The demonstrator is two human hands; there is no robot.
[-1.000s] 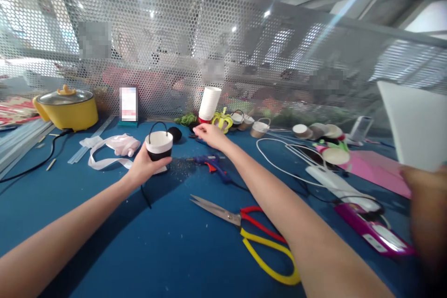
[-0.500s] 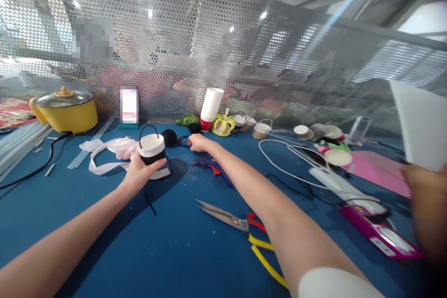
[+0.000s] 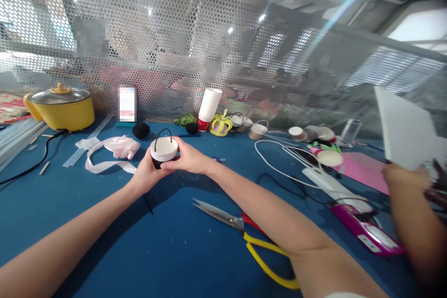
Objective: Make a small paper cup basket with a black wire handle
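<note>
Right hand now back from the far bench clutter, joined with left hand, both clamped on the small black-handled paper-cup basket.

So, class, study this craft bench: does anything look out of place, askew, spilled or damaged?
Mostly ordinary clutter. The stack of white cups by the mesh screen leans left instead of standing straight. The scissors lie with blades open on the blue table. Both hands hold the small cup basket upright; nothing looks spilled.
</note>
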